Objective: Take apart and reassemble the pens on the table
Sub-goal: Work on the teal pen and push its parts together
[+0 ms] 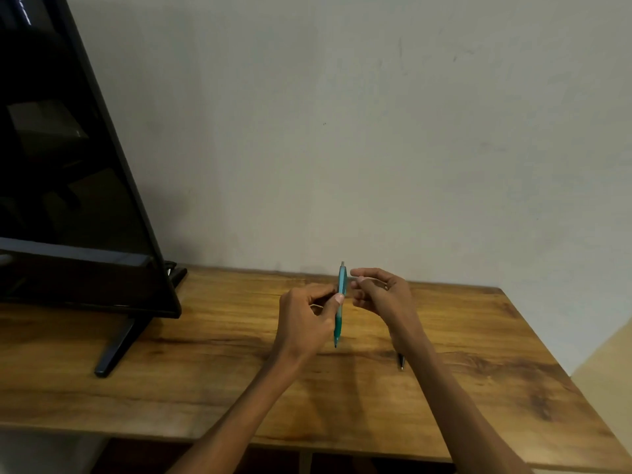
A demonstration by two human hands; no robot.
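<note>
Here the left hand pinches the upright teal pen above the counter; the right hand, fingers curled, hovers just beside its top, grip unclear.

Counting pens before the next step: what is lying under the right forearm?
A dark pen lies on the wooden table; only its tip end shows beside the right forearm. The rest is covered by the arm, so its length and state cannot be seen.
</note>
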